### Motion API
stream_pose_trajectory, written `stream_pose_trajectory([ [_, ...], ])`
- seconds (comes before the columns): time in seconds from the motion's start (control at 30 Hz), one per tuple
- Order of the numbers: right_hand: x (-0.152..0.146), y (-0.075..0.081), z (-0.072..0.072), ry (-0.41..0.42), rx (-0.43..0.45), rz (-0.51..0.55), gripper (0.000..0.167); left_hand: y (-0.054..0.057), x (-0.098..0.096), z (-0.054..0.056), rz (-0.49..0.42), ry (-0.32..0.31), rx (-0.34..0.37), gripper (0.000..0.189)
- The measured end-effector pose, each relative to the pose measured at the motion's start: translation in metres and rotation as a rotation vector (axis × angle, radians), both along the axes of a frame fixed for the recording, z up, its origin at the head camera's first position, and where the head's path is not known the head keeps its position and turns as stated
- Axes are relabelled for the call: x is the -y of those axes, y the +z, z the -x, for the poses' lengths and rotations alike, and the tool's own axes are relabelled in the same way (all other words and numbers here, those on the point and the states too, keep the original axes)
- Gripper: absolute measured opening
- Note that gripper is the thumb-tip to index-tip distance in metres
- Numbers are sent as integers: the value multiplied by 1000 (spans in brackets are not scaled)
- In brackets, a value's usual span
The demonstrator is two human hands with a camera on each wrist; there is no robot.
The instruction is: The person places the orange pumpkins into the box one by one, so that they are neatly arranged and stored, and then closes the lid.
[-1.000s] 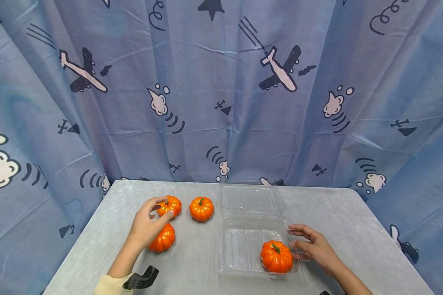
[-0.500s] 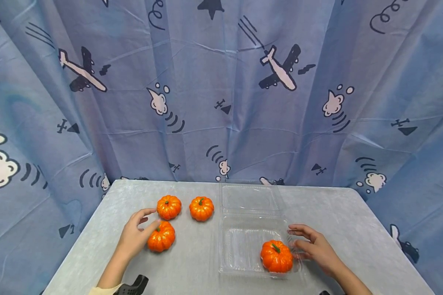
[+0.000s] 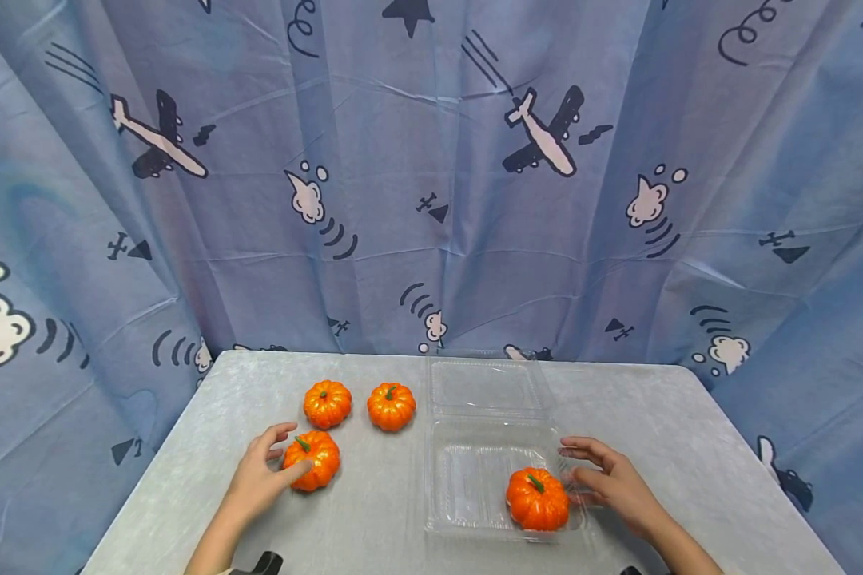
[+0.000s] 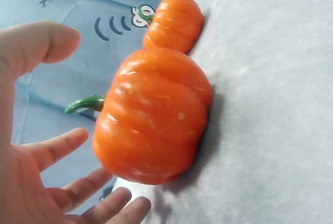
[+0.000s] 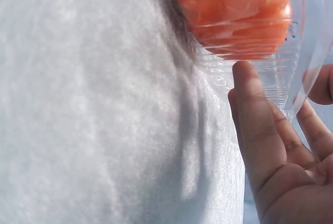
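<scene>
My left hand [image 3: 255, 479] is spread around the left side of a small orange pumpkin [image 3: 316, 459] with a green stem. In the left wrist view, the thumb and fingers are apart from this pumpkin [image 4: 153, 117], with gaps visible. Another pumpkin [image 3: 327, 404] sits just behind it, and one more pumpkin [image 3: 391, 406] stands to the right of that. My right hand [image 3: 614, 483] is at the right side of a clear plastic clamshell box [image 3: 467, 511], fingers loosely extended by its wall. Inside the box, at its right front corner, lies a pumpkin [image 3: 537, 500].
The box's lid [image 3: 485, 387] lies folded back toward the rear of the table. A pale grey cloth covers the table [image 3: 381, 519]. Behind it hangs a blue curtain [image 3: 374, 200] printed with airplanes.
My left hand has moved back toward the front left, away from the rear left pumpkin to beside the front left one. My right hand has stayed by the box.
</scene>
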State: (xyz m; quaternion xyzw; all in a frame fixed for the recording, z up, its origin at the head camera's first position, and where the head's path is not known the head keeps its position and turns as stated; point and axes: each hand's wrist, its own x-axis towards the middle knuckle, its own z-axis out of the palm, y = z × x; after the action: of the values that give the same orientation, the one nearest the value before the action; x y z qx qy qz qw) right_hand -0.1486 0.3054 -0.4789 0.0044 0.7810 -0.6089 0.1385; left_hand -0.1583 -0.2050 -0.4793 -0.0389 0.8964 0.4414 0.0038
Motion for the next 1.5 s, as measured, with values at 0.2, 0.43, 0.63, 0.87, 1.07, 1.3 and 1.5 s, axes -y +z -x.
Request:
stream_pose_trajectory([
  [0.2, 0, 0, 1, -1, -3, 0, 55, -9, 0, 1, 18, 8, 3, 66],
  [0.43, 0, -1, 1, -6, -2, -3, 55, -14, -1, 0, 10, 11, 12, 69],
  [0.63, 0, -1, 1, 0, -5, -3, 54, -17, -2, 1, -4, 8, 4, 70],
  [0.87, -1, -3, 1, 1, -5, 7, 54, -17, -2, 1, -14, 16, 1, 68],
  [1.07, 0, -2, 1, -6, -3, 5, 54, -17, -2, -1, -16, 24, 0, 66],
  [1.3, 0, -2, 1, -4, -1, 3, 54, -12, -5, -4, -6, 36, -4, 67],
  [1.5, -1, -2, 2, -1, -2, -2, 54, -3, -13, -4, -19, 32, -39, 67],
])
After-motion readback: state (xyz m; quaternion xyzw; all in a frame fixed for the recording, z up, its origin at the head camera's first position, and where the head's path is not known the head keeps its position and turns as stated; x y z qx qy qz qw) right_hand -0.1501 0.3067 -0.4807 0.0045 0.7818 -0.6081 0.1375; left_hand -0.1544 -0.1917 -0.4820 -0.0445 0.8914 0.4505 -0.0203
